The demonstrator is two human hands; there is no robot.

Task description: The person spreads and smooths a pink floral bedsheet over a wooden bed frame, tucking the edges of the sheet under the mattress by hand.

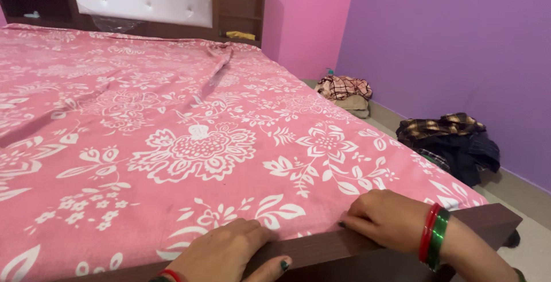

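A pink bedsheet with white flowers [172,121] covers the bed. My left hand [224,253] lies flat on the sheet's near edge, where it meets the dark wooden footboard [321,247], its thumb over the wood. My right hand [384,216], with red and green bangles on the wrist, presses its curled fingers against the sheet's edge at the bed's near right corner. Neither hand lifts anything. A long crease runs up the sheet toward the headboard.
A dark wooden headboard with a white padded panel [140,0] and side shelves stands at the far end. On the floor to the right lie a checked cloth pile [344,89] and a dark clothes heap [453,141] along the purple wall.
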